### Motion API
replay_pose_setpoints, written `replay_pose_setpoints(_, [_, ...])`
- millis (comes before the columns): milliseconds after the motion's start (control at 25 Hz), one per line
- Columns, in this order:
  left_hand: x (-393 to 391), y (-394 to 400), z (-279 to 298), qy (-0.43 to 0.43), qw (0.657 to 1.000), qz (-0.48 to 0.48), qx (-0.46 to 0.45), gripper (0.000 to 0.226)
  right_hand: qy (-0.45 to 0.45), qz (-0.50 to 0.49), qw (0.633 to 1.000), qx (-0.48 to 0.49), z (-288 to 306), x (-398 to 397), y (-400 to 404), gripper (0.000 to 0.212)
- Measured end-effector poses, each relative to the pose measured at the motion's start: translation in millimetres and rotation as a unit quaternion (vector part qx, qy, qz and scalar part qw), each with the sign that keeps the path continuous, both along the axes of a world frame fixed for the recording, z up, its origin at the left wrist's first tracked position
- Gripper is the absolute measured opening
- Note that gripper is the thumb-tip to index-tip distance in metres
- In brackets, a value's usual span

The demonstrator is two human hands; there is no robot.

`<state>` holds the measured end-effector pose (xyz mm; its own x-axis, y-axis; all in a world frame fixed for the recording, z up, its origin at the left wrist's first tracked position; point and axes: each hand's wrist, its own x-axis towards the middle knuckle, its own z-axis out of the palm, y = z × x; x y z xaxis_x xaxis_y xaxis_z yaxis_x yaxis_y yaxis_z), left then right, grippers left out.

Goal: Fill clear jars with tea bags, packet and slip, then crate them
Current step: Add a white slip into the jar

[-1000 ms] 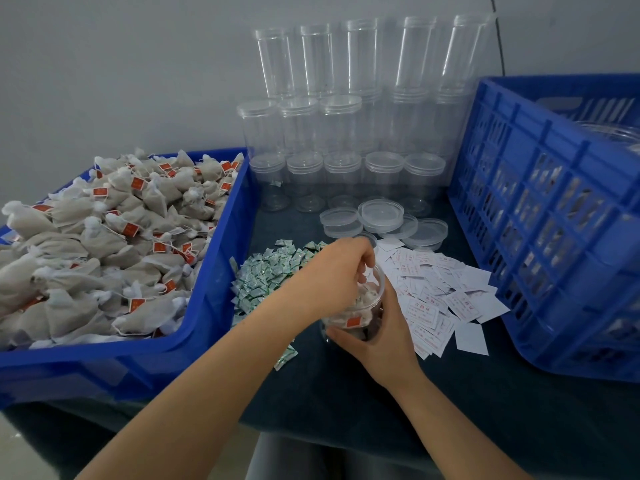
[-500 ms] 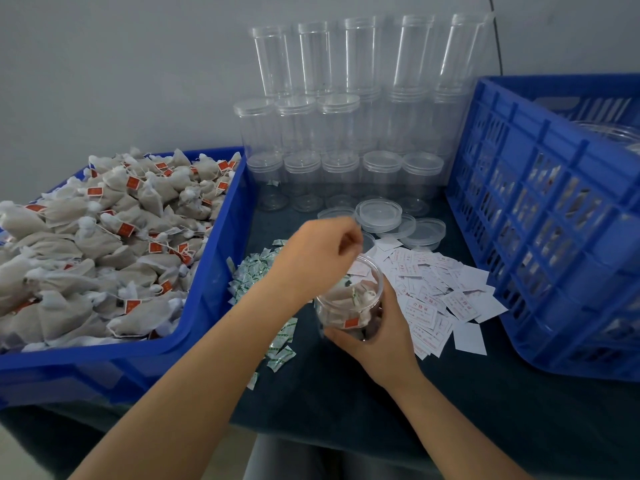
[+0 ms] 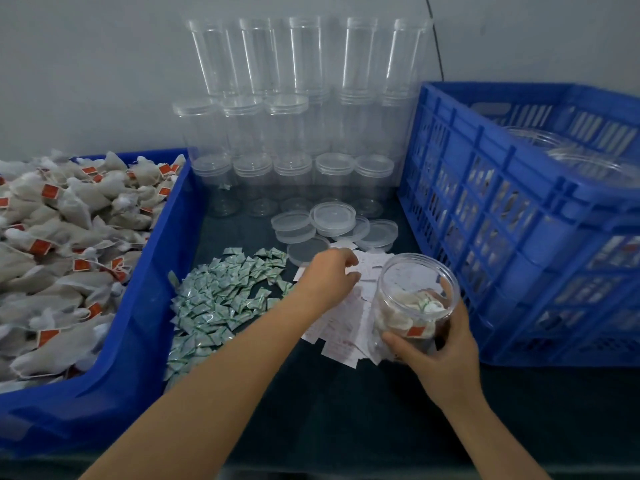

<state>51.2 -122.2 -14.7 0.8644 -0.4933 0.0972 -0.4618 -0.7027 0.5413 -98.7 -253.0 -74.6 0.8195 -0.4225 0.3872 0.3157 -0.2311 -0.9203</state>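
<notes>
Since a moment ago, the left hand [image 3: 327, 277] has left the jar [image 3: 414, 303] for the paper slips [image 3: 341, 327], fingers curled over them; pinch unclear. Right hand [image 3: 438, 358] fingers wrap the tilted, tea-bag-filled jar.

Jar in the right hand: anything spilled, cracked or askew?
Nothing stands out. The jar is tilted in the right hand, lidless, tea bags inside, no spill. The left hand is over the slips.

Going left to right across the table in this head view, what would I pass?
Bin of tea bags → green packets → left hand over the paper slips → jar in right hand → blue crate.
</notes>
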Motion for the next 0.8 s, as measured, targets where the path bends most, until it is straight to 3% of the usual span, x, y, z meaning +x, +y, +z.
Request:
replay_pose_setpoints(120, [9, -29, -15, 0.005, 0.999, -0.006, 0.048, 0.039, 0.006, -0.036, 0.999, -0.021, -6, -3, -5, 0.105])
replay_pose_setpoints(440, [27, -45, -35, -0.027, 0.989, -0.036, 0.138, 0.024, 0.028, -0.051, 0.998, -0.005, -11, 0, -4, 0.103])
replay_pose_setpoints(640, [38, -42, -35, -0.063, 0.992, -0.037, 0.108, 0.018, 0.041, -0.052, 0.998, 0.001, -13, 1, -7, 0.111])
replay_pose_setpoints(800, [37, -38, -18, -0.063, 0.997, -0.014, 0.03, 0.016, 0.048, -0.057, 0.997, 0.01, -13, 1, -6, 0.108])
